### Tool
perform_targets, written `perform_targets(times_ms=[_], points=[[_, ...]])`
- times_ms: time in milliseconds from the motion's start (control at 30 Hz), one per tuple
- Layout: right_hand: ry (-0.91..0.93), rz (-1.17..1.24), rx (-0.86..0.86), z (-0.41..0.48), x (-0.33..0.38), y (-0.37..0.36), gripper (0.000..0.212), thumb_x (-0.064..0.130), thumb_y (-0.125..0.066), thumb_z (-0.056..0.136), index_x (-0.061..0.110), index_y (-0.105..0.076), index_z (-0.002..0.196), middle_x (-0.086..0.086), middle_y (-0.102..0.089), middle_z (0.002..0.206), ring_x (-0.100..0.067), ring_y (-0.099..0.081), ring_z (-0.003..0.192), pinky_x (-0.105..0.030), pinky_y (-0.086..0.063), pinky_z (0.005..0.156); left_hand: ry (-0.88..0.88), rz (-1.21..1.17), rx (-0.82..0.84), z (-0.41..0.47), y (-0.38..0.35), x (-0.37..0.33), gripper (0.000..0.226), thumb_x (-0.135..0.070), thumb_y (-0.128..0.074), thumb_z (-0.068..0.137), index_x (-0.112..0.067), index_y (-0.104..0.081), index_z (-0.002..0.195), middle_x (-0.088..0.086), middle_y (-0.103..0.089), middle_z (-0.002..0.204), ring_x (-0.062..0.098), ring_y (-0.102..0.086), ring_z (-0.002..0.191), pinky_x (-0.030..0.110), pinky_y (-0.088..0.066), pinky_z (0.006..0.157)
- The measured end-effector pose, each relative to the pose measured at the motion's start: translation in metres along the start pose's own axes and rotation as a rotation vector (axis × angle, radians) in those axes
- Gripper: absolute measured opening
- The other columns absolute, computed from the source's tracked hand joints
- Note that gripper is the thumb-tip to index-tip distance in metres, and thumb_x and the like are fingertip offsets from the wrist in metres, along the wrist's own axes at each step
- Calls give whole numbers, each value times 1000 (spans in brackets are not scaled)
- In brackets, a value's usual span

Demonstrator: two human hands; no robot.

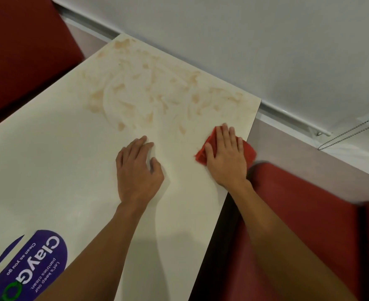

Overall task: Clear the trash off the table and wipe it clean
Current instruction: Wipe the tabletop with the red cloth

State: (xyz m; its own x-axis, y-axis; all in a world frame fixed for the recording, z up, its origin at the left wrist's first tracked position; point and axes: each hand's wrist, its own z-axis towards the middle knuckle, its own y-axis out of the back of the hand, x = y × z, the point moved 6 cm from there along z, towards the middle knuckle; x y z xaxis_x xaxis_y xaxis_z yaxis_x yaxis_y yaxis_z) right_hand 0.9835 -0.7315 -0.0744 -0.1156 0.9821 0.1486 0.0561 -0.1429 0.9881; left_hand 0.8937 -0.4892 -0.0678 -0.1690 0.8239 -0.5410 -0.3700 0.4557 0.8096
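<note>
A cream table (49, 166) fills the middle of the head view. Orange-brown smears (148, 90) cover its far half, up to the wall. My right hand (225, 157) lies flat with straight fingers on a red cloth (249, 152), pressing it onto the table close to the right edge. The cloth shows on both sides of the hand, and part of it is hidden beneath the palm. My left hand (138, 170) rests on the bare tabletop just left of it, fingers loosely bent and touching the surface, holding nothing.
A purple round sticker (30, 266) is stuck on the near left of the table. Red padded seats stand at the far left (20, 53) and near right (305, 231). A white wall with a blind and bead chain (350, 132) runs behind.
</note>
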Motion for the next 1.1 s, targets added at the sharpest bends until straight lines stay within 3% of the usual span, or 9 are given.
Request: perform_targets(times_ms=[100, 233, 300, 467, 533, 667, 867, 967, 1100], points=[[-122, 6, -4, 28, 25, -3, 77, 59, -10, 106, 13, -1, 167, -6, 7, 175, -25, 11, 161, -50, 1, 130, -1, 0, 6, 0, -1, 0, 49, -26, -53, 91, -18, -64, 137, -4, -53, 155, 16, -40, 148, 42, -22, 127], [306, 53, 35, -13, 59, -3, 72, 59, -18, 109, 19, -2, 168, 1, 7, 176, -17, 14, 161, -45, 1, 131, 13, -6, 17, -1, 0, 0, 47, -23, -55, 92, -18, -63, 138, -4, -51, 157, 15, -37, 150, 43, -19, 128], [377, 34, 52, -36, 38, -2, 73, 62, -19, 109, 23, -1, 168, 5, 7, 175, -13, 14, 160, -44, 0, 132, 9, 1, 18, -2, 1, 0, 48, -25, -53, 92, -18, -63, 139, -4, -50, 157, 15, -36, 151, 43, -19, 128], [-76, 15, -7, 19, 17, -3, 77, 61, -9, 106, 15, -1, 167, -4, 6, 176, -22, 11, 161, -50, -1, 131, 15, 6, 19, 0, 1, 0, 49, -27, -52, 91, -19, -64, 138, -5, -51, 157, 15, -37, 150, 43, -20, 128], [-29, 33, -7, 23, 42, -6, 75, 58, -13, 107, 14, -1, 167, -5, 6, 175, -22, 12, 161, -49, 0, 131, 13, 7, 25, -1, 1, 0, 49, -26, -53, 91, -19, -63, 138, -5, -51, 157, 15, -37, 150, 43, -20, 128], [337, 15, 41, -40, 44, -5, 70, 58, -17, 111, 20, 0, 168, 3, 7, 175, -13, 14, 160, -44, 0, 132, 20, 4, 16, -2, 3, 1, 47, -23, -56, 92, -18, -63, 138, -4, -51, 156, 15, -37, 150, 45, -21, 127], [-42, 19, -12, 6, 41, -7, 75, 58, -10, 106, 15, -4, 168, -3, 4, 176, -21, 10, 161, -49, 0, 131, 106, -107, -45, -1, 9, 7, 45, -17, -57, 89, -15, -67, 133, -2, -56, 151, 17, -41, 146, 45, -22, 128], [161, 49, 11, -3, 89, -11, 71, 54, -16, 109, 16, -6, 168, -2, 4, 176, -19, 12, 161, -48, 0, 131, 180, -241, -67, 0, 20, 15, 43, -8, -61, 90, -15, -66, 132, -3, -56, 150, 16, -41, 144, 37, -30, 124], [412, 30, 74, -73, 78, -8, 71, 57, -19, 111, 19, 0, 168, 4, 9, 175, -12, 16, 160, -45, -3, 132, 107, -117, -118, 8, 44, 48, 39, -13, -60, 89, -11, -69, 127, 3, -60, 145, 22, -48, 138, 26, -26, 121]])
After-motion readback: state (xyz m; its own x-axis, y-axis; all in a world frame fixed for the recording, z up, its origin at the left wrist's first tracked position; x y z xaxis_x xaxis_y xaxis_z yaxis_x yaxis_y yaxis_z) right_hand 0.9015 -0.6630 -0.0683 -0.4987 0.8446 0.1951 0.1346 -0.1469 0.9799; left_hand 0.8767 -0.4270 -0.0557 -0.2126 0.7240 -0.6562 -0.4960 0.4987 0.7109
